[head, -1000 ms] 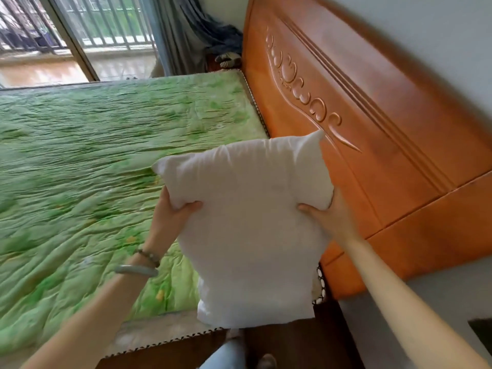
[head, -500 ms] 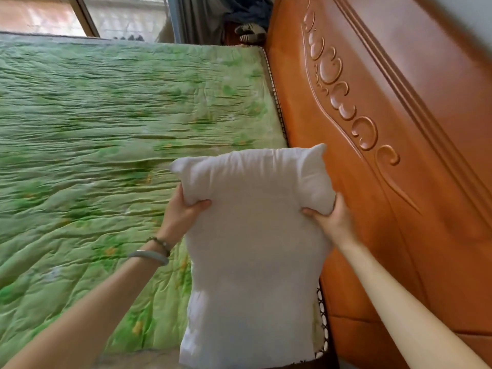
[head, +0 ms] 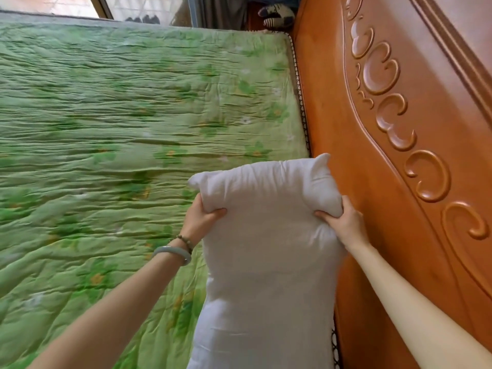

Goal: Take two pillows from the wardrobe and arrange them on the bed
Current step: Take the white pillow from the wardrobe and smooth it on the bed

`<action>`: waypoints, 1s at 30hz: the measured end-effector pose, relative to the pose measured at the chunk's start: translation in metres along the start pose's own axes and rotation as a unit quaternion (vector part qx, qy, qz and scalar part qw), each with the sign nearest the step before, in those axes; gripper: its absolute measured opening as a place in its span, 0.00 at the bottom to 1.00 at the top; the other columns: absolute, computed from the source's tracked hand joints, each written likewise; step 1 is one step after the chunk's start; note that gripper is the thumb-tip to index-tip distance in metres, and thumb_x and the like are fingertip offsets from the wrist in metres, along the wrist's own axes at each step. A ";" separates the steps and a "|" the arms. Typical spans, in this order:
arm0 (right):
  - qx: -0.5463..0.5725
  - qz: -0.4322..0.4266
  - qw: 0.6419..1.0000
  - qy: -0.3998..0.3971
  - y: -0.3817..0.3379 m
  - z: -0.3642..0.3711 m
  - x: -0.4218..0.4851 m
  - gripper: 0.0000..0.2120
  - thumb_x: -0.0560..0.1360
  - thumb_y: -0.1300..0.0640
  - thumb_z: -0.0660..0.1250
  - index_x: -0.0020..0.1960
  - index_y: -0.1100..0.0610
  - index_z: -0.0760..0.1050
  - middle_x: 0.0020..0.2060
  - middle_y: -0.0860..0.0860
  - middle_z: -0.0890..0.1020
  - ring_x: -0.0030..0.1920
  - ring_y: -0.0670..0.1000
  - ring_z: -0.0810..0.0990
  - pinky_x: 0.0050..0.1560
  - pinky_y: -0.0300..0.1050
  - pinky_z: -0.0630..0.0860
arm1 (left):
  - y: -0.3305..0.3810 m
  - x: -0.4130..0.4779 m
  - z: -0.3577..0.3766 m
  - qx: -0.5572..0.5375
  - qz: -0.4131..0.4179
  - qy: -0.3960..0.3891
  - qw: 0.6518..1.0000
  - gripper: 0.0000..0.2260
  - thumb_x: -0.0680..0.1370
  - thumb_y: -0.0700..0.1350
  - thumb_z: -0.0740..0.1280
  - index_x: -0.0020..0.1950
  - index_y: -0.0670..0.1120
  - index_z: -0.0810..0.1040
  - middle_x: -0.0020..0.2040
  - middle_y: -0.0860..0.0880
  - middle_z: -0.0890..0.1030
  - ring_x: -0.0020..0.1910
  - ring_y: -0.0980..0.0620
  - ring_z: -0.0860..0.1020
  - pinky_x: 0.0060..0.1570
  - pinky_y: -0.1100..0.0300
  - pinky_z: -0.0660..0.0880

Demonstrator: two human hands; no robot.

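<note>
A plump white pillow [head: 269, 262] hangs lengthwise over the near right part of the bed [head: 119, 115], close beside the carved wooden headboard [head: 386, 155]. My left hand [head: 199, 219] pinches its left side near the top, and my right hand [head: 343, 222] grips the right side at the same height. The pillow's lower end runs out of the frame at the bottom. The bed is covered by a wrinkled green quilt with a flower print. No second pillow is in view.
The orange-brown headboard fills the right side, with a narrow dark gap along the mattress edge [head: 302, 102]. Beyond the bed's far side are a grey curtain [head: 213, 9], a striped object [head: 277, 14] in the corner, and a glass door [head: 133, 6].
The pillow and both hands have moved forward over the bed and lower, closer to the headboard. My view has tilted down, so the window has mostly left the frame.
</note>
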State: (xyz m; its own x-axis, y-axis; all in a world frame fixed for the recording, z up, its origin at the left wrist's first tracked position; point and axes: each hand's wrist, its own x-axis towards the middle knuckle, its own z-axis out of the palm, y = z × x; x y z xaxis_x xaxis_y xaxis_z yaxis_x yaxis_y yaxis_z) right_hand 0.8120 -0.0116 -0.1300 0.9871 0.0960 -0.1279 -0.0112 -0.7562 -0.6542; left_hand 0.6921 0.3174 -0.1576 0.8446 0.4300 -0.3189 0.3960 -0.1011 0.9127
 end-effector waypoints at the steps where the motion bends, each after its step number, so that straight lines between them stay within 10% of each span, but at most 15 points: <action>1: 0.006 0.006 1.000 -0.008 0.002 0.007 0.010 0.24 0.62 0.44 0.78 0.49 0.54 0.71 0.42 0.51 0.80 0.42 0.55 0.78 0.40 0.47 0.73 | -0.001 0.010 0.002 -0.003 -0.004 0.000 1.000 0.28 0.64 0.48 0.75 0.63 0.47 0.74 0.56 0.49 0.82 0.57 0.50 0.80 0.58 0.44 0.76; 17: 0.041 0.191 0.974 -0.113 0.071 0.140 0.120 0.32 0.69 0.46 0.73 0.67 0.58 0.68 0.61 0.56 0.77 0.60 0.58 0.75 0.58 0.49 0.73 | -0.079 0.183 0.047 0.023 -0.124 0.042 0.991 0.21 0.79 0.51 0.67 0.68 0.41 0.71 0.59 0.45 0.78 0.56 0.48 0.77 0.57 0.53 0.73; 22: 0.153 0.246 0.955 -0.061 0.081 0.138 0.169 0.36 0.69 0.38 0.70 0.70 0.55 0.65 0.65 0.52 0.73 0.63 0.53 0.73 0.61 0.49 0.71 | -0.092 0.222 0.055 0.017 -0.199 0.119 0.973 0.21 0.83 0.58 0.54 0.46 0.41 0.72 0.46 0.43 0.71 0.44 0.48 0.69 0.36 0.56 0.65; 30: 0.247 0.353 0.902 -0.004 0.068 0.167 0.271 0.19 0.67 0.42 0.74 0.38 0.58 0.77 0.35 0.48 0.79 0.38 0.50 0.77 0.43 0.45 0.73 | -0.117 0.274 0.046 -0.061 -0.304 0.151 0.939 0.31 0.76 0.59 0.68 0.64 0.33 0.74 0.59 0.40 0.77 0.60 0.41 0.77 0.63 0.50 0.72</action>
State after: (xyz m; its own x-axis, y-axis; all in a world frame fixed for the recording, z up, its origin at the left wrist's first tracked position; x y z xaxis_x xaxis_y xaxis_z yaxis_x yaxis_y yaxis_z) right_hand 1.0522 0.0708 -0.3339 0.7051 -0.2901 -0.6471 -0.7085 -0.2497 -0.6600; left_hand 0.8939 0.4055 -0.3632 0.3285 0.6115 -0.7198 0.7120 0.3404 0.6142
